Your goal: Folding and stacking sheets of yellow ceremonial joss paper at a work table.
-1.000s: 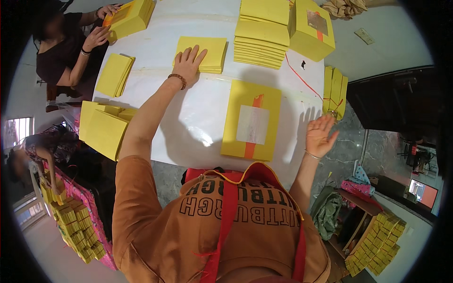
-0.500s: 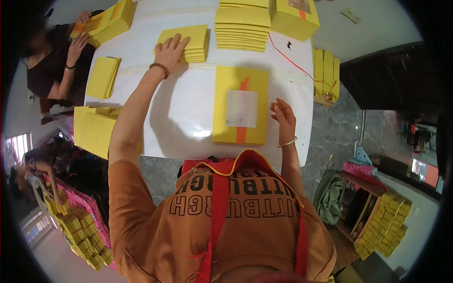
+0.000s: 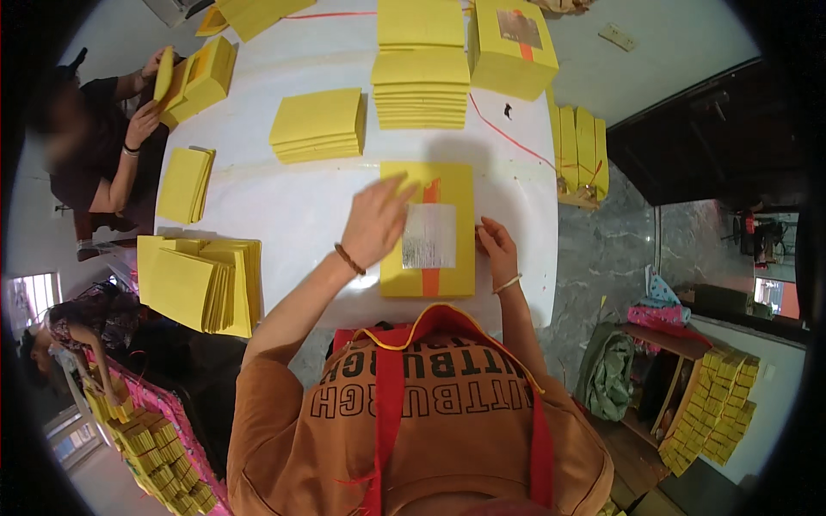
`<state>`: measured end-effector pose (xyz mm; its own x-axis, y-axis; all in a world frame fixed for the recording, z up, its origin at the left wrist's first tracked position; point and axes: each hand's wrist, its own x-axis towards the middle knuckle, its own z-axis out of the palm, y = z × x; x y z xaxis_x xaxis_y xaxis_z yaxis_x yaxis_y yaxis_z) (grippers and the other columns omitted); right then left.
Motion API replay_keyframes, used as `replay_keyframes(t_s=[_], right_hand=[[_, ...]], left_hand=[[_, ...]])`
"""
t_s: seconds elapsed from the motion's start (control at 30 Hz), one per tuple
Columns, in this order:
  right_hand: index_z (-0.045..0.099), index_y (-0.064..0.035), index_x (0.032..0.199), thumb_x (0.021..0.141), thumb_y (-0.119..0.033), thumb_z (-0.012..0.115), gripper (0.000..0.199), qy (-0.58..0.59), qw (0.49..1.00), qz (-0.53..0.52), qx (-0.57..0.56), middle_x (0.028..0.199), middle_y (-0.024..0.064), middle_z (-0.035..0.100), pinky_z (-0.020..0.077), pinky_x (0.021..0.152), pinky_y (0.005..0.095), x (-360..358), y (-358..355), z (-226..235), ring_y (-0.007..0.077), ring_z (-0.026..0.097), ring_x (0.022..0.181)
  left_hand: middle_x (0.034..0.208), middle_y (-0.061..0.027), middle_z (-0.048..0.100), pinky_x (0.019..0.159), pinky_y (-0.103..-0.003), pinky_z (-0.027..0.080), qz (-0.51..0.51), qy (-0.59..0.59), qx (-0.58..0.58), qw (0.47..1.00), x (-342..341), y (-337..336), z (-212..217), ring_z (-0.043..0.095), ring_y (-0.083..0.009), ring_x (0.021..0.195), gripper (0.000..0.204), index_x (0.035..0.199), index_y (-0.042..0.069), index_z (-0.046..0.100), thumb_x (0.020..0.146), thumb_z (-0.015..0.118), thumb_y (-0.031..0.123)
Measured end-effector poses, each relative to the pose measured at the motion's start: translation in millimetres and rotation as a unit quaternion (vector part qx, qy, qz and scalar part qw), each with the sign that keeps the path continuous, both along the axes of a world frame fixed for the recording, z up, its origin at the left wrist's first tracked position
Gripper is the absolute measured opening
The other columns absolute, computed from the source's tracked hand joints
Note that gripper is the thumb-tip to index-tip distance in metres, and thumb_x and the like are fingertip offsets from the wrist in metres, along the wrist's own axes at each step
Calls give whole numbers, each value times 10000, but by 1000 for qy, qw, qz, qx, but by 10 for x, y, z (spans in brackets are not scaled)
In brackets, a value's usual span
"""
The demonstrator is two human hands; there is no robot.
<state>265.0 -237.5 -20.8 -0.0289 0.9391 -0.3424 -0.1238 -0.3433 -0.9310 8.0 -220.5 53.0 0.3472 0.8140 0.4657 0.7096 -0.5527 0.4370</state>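
In front of me on the white table lies a flat yellow paper pack (image 3: pixel 465 193), with an orange strip (image 3: pixel 431 282) down its middle and a silvery square sheet (image 3: pixel 430 236) on top. My left hand (image 3: pixel 376 222), with a beaded bracelet, is over the pack's left side, its fingers apart and empty. At the pack's right edge is my right hand (image 3: pixel 498 251), fingers curled together; what they pinch, if anything, is hidden. Farther left lies a stack of folded yellow paper (image 3: pixel 317 125), untouched by either hand.
Taller yellow stacks (image 3: pixel 420 86) and a yellow block (image 3: pixel 514 56) stand at the back. Folded yellow papers (image 3: pixel 185 183) and a yellow bundle (image 3: pixel 200 279) line the left side. A co-worker (image 3: pixel 107 159) handles yellow paper at far left. A red cord (image 3: pixel 508 138) crosses the table.
My left hand has left the folded stack and moved right and nearer, over the pack. My right hand has moved in to the pack's right edge. The view has shifted.
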Motion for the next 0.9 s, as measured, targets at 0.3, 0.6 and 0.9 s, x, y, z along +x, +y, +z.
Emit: replay_keyframes(t_s=[0.3, 0.6, 0.9], right_hand=[[543, -92, 1136, 754, -172, 658, 407, -326, 887, 63, 322, 1147, 87, 521, 346, 934, 355, -111, -30, 289, 258, 435, 1123], [541, -129, 1143, 693, -237, 700, 489, -437, 794, 166, 389, 1205, 79, 484, 279, 966, 436, -272, -82, 231, 313, 368, 1192], [434, -71, 1249, 868, -104, 522, 393, 36, 985, -68, 156, 803, 12, 567, 426, 672, 218, -107, 452, 716, 94, 534, 748]], left_hand=[[1266, -140, 419, 969, -490, 289, -110, 130, -119, 978, 96, -777, -138, 368, -314, 1193, 575, 1188, 139, 501, 683, 696, 336], [1255, -114, 443, 950, -572, 255, -45, 160, -82, 983, 177, -884, -291, 376, -277, 1194, 529, 1152, 184, 544, 688, 674, 402], [1254, -148, 436, 994, -528, 220, -53, 92, -77, 991, 247, -748, 44, 353, -314, 1213, 496, 1129, 92, 552, 734, 662, 370]])
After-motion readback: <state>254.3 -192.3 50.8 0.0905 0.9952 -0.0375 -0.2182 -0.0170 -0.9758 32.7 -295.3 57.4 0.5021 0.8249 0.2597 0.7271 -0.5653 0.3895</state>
